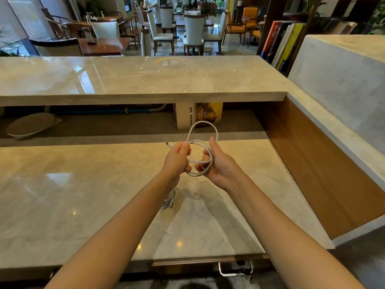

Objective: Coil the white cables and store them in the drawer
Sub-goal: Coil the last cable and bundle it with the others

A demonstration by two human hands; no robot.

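Loops of the white cable (200, 159) are kept gathered above the desk (83, 184), toward its far edge, by the right hand (218, 165), whose fingers (206, 158) are curled through them, while the left hand (177, 159) pinches the plug end so another turn can be laid on.

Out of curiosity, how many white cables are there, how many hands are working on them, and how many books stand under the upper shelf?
White cables: 2, one in the hands, one lying on the counter
Hands: 2, left hand, right hand
Books under the shelf: 2, white book, yellow book
Total: 6
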